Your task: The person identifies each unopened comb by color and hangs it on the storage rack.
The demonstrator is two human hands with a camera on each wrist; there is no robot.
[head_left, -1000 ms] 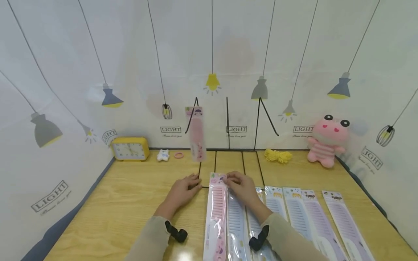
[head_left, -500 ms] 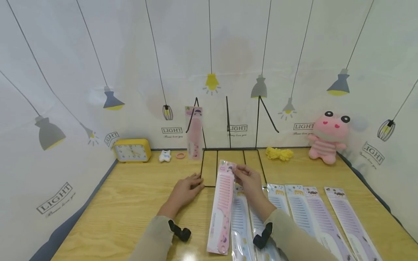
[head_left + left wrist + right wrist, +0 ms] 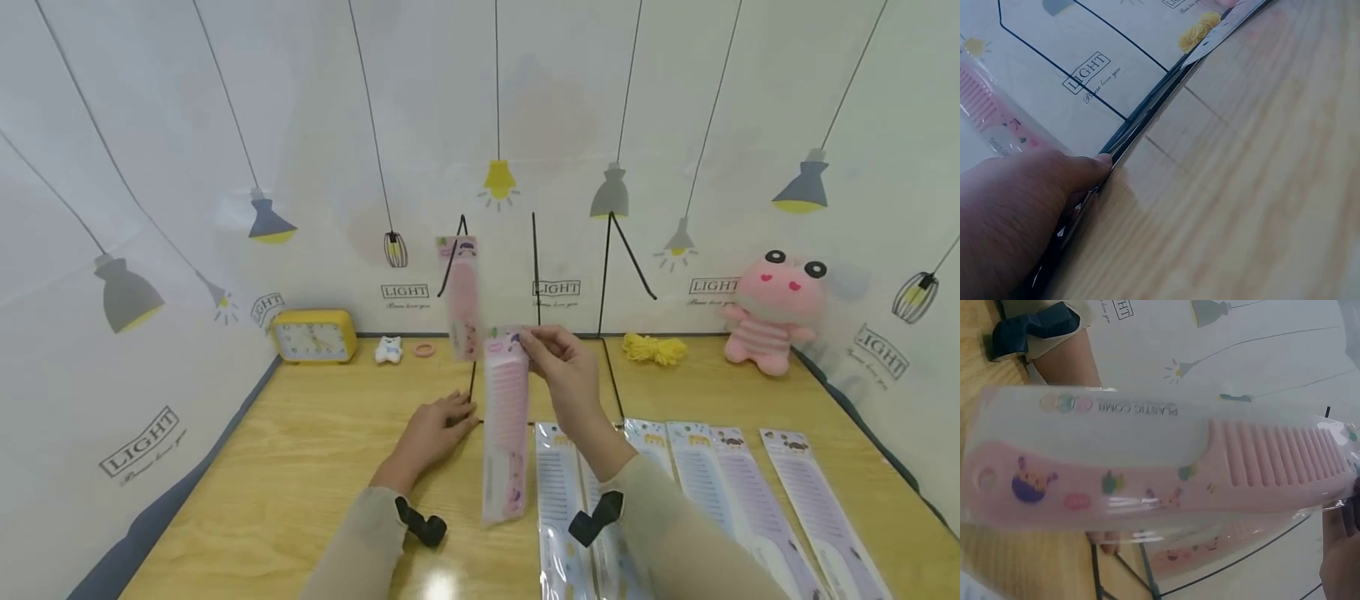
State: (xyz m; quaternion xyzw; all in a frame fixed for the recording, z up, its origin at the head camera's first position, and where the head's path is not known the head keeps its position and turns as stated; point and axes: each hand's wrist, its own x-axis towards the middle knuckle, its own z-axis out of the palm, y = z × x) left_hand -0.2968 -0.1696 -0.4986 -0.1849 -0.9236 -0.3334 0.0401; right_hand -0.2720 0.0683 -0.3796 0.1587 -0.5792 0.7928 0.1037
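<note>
The right hand (image 3: pixel 572 375) is pinching the pink comb pack (image 3: pixel 507 425) by its top right corner, thumb and fingers closing on that edge only, so the pack is dangling toward eight o'clock from the hand. Compared with half a second ago, the pack is hanging higher and straighter and is leaving the neighbouring blue comb packs (image 3: pixel 557 492) more exposed at six o'clock; for the work in hand, this pack is now seemingly clear of the table (image 3: pixel 300 467) and nearing the rack, while not hanging on any hook. Between eight and nine, the left hand (image 3: pixel 433 433) is staying put, its fingers lying loose and nearly straight, touching the near left corner of the black rack (image 3: pixel 536 267), whose uprights are standing from eleven to one. At ten, a matching pink pack (image 3: pixel 466 304) is already hanging there. Farther out, purple comb packs (image 3: pixel 821 508) are lying at four, yellow cord (image 3: pixel 655 349) and a plush toy (image 3: pixel 772 312) are sitting between two and three, and a yellow clock (image 3: pixel 313 337) is standing near nine.
</note>
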